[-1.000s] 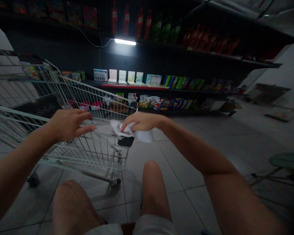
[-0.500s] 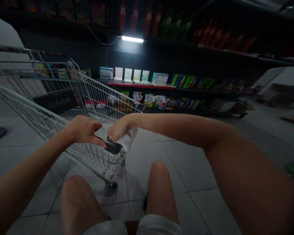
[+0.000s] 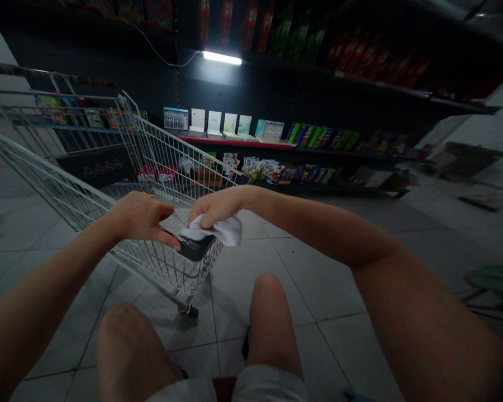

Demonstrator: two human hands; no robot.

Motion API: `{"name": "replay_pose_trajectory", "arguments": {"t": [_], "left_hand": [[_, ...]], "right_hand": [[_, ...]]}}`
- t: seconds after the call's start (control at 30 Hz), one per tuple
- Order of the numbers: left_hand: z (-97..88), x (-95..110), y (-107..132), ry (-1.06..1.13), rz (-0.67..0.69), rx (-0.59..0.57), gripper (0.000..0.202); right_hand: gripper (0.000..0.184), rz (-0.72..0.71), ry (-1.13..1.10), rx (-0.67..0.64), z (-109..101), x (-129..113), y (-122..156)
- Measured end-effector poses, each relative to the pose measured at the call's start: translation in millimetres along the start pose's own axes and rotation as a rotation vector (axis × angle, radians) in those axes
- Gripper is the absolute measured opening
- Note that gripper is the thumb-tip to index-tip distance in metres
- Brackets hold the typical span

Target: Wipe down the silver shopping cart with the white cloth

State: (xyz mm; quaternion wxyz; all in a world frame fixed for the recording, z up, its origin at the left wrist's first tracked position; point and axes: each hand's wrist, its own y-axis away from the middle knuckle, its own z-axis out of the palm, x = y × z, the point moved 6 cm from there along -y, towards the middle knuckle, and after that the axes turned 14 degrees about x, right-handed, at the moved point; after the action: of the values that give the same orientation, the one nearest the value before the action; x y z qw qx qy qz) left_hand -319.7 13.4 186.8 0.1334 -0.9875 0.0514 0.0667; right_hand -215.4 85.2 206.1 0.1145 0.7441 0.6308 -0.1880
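A white wire shopping cart (image 3: 79,201) stands tilted in front of my knees. Its near corner carries a dark plastic cap (image 3: 196,247). My left hand (image 3: 139,216) is closed round the cart's top rim just left of that cap, thumb on the wire. My right hand (image 3: 216,206) is closed on a white cloth (image 3: 223,230) and presses it onto the dark corner cap. Both my bare knees show below the cart.
Dark shelving (image 3: 302,151) with boxes, packets and bottles runs along the back wall under a strip light (image 3: 222,57). Grey tiled floor (image 3: 318,268) spreads to the right. A green object (image 3: 492,279) sits at the right edge.
My left hand went from hovering open above the rim to gripping it. The cart swung and tilted toward the left. My right hand with the cloth shifted slightly on the corner cap.
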Motion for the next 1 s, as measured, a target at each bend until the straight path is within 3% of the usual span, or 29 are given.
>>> {"name": "replay_pose_trajectory", "arguments": {"t": [0.07,0.1,0.17,0.23,0.33,0.43,0.53,0.67,0.77,0.83,0.9,1.0], "left_hand": [[0.7,-1,-2,0.011,-0.003,-0.003,0.067],[1.1,-1,-3,0.008,-0.002,-0.005,0.064],[1.4,-2,-5,-0.008,0.002,-0.002,0.059],[1.6,-4,-6,-0.012,0.002,-0.001,0.057],[1.5,-7,-8,0.022,0.005,-0.009,0.062],[0.5,-5,-11,0.126,0.047,-0.020,0.059],[-1.7,-2,-13,0.212,0.078,-0.002,0.053],[-1.8,-7,-13,0.162,0.030,-0.002,0.057],[-4.6,-7,-15,0.169,-0.024,-0.047,0.059],[-9.0,3,-18,0.243,-0.081,-0.081,0.061],[-14.9,24,-22,0.341,-0.131,-0.081,0.062],[-18.9,65,-26,0.341,-0.130,-0.049,0.063]], "right_hand": [[0.033,-0.105,-0.042,-0.066,-9,-7,22],[0.037,-0.184,-0.045,-0.024,-8,-11,32],[0.041,-0.363,-0.005,0.229,2,-14,51],[0.042,-0.533,0.062,0.561,21,-6,73],[0.038,-0.772,0.185,0.851,50,18,101],[0.045,-0.606,0.229,1.052,51,41,106],[0.044,-0.507,0.133,1.208,70,36,105],[0.029,-0.467,-0.026,1.462,151,26,102],[0.021,-0.359,-0.006,1.527,216,36,103],[0.021,-0.296,0.027,1.542,240,45,111],[0.027,-0.235,-0.007,1.487,241,56,118],[0.038,-0.012,-0.122,1.432,207,75,124]]}}
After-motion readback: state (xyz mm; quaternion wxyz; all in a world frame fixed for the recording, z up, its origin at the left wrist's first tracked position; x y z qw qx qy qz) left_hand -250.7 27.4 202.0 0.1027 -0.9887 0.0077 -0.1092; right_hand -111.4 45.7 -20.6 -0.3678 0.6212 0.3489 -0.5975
